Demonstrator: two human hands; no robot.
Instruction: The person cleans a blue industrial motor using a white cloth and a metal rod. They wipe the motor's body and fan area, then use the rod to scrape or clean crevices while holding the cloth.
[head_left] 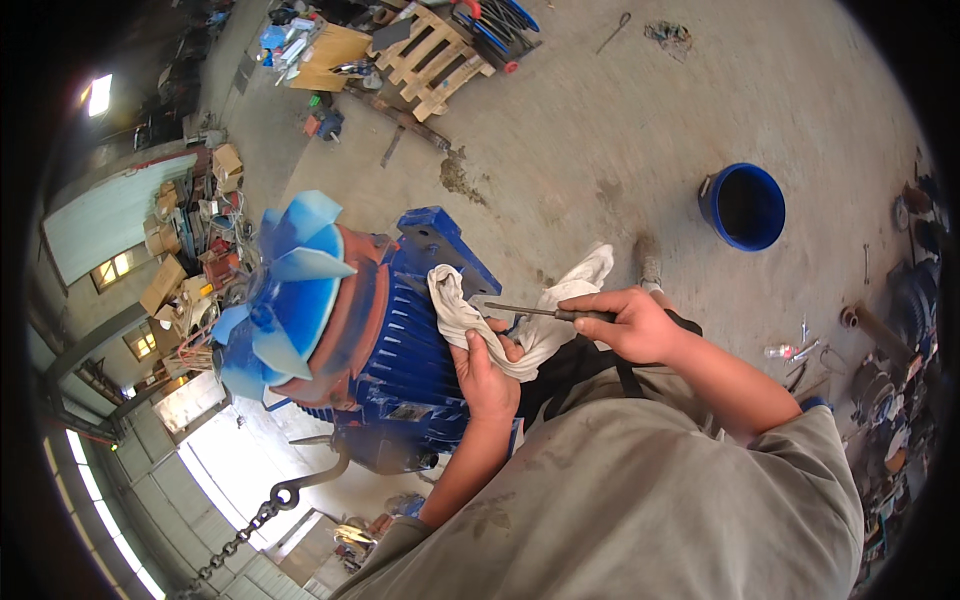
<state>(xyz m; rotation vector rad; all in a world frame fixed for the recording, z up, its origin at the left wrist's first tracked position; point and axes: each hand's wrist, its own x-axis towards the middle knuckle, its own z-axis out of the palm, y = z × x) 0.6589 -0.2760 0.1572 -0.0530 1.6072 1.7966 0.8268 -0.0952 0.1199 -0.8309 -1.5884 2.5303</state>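
Observation:
My left hand point(487, 378) is closed on a crumpled white rag point(458, 312), close against the blue finned motor point(402, 335). In my right hand point(632, 325) is a screwdriver point(535, 311), gripped by its dark handle, with the thin shaft pointing left across the rag. One end of the rag hangs out beyond my right hand. The motor's left end carries a blue and white fan point(300, 275) with broad blades, beside a worn reddish ring point(352, 300). A blue mounting foot point(447, 248) sticks out at the motor's far side.
A hook point(318, 474) on a chain point(240, 537) reaches the motor's near side. On the concrete floor a blue bucket point(742, 207) stands at the right. Metal parts point(885, 375) lie along the right edge. Far off are a wooden pallet point(430, 62) and cardboard boxes point(165, 285).

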